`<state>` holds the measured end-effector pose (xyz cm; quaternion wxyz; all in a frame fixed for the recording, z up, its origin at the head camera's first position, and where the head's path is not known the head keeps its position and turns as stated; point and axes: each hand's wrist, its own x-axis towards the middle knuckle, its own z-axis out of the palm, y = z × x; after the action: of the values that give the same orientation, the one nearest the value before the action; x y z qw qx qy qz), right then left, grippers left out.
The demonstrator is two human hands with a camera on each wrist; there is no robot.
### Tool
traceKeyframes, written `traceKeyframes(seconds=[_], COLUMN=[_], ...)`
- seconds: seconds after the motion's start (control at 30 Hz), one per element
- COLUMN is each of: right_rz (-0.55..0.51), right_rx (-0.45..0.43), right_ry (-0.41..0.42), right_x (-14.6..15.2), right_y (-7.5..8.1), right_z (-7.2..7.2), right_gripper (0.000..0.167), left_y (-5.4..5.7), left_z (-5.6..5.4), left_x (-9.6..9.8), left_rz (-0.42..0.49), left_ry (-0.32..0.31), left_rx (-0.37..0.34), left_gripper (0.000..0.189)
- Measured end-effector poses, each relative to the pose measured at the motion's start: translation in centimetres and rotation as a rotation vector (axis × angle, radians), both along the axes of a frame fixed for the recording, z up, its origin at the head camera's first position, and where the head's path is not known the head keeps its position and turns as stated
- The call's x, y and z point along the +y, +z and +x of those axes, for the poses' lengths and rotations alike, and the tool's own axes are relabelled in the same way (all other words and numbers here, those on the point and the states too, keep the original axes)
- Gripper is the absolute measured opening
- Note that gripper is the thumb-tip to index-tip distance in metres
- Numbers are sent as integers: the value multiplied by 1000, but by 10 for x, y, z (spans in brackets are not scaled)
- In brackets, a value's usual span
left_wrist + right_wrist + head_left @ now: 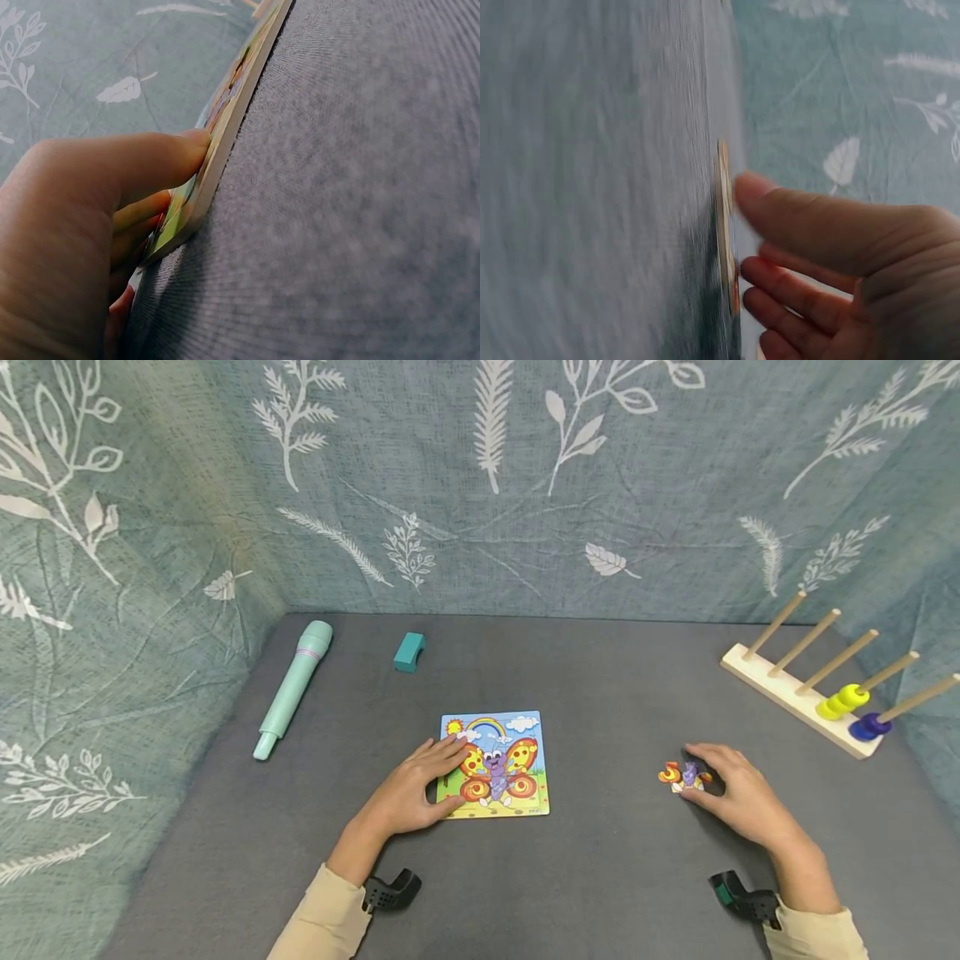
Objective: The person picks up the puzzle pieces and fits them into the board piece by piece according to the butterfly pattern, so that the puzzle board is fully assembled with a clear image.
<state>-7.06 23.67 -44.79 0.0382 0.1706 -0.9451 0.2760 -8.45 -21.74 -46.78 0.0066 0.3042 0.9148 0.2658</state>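
Observation:
A square butterfly puzzle board (pixel 510 785) lies flat on the table near the middle of the head view. My left hand (pixel 420 787) rests on its left side, fingers extended over the picture and thumb on the lower left. The left wrist view shows the thumb against the board (pixel 212 169) near its edge. To the right lie small wooden puzzle pieces (pixel 671 773), orange, purple and white; I cannot tell how many. My right hand (pixel 738 793) arches over them, thumb and forefinger spread. Beside the thumb in the right wrist view, a thin piece (pixel 724 225) lies against the table.
A mint toy microphone (pixel 288 697) lies at the left. A teal arch block (pixel 409 652) is behind the board. At the right stands a wooden peg rack (pixel 798 702) with yellow beads (pixel 843 702) and blue beads (pixel 870 727). Patterned cloth (pixel 480 552) hangs behind the table.

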Motion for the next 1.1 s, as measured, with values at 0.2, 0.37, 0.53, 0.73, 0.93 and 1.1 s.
traceKeyframes(seconds=[0.2, 0.37, 0.53, 0.73, 0.93, 1.1], right_rz=[44, 47, 40, 24, 12, 11], right_rx=[73, 80, 59, 67, 106, 141], right_ry=[11, -12, -44, -42, 3, 76], right_x=[7, 6, 4, -4, -19, -38], right_y=[-4, -5, -6, -4, 0, 0], right_z=[-1, 0, 0, 0, 0, 0], right_gripper=[42, 36, 35, 36, 37, 35], left_y=[-1, 0, 0, 0, -1, 0], left_z=[3, 4, 3, 1, 0, 0], left_x=[0, 1, 1, 1, 2, 2], left_rz=[0, 10, 2, 6, -5, 0], left_ry=[4, 1, -5, -4, 6, 6], left_rx=[-6, -11, -3, -4, -4, -7], left_gripper=[65, 65, 65, 66, 66, 66])
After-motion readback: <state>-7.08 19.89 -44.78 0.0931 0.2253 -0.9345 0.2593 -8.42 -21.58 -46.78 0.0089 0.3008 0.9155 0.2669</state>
